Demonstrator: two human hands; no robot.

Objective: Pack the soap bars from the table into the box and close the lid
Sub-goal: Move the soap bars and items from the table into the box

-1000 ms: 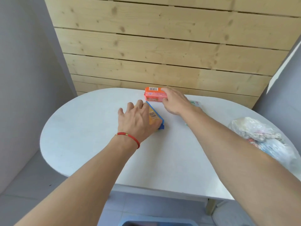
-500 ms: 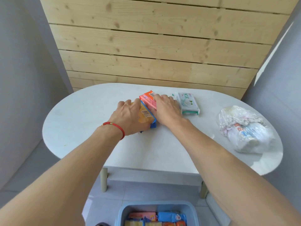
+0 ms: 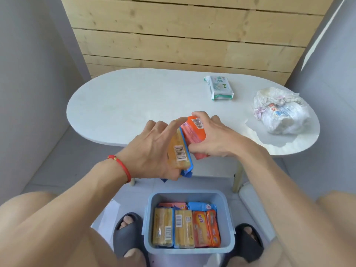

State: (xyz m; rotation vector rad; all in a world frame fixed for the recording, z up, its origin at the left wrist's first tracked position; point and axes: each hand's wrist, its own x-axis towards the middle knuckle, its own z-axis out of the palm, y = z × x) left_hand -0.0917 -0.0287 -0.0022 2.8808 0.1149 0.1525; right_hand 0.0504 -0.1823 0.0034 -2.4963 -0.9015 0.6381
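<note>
Both hands have lifted off the white oval counter (image 3: 119,105). The left hand (image 3: 152,153) is closed on a yellow soap bar in blue-edged wrap (image 3: 178,154), the right hand (image 3: 213,139) on an orange wrapped soap bar (image 3: 194,133). The grey plastic box (image 3: 188,253) sits below them, nearly full; a bar could snag. A white-green packet (image 3: 219,87) lies beyond.

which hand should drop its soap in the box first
Left, probably. The left hand holds the yellow soap lower and nearer the open box; the right hand grips the orange soap higher.
</note>
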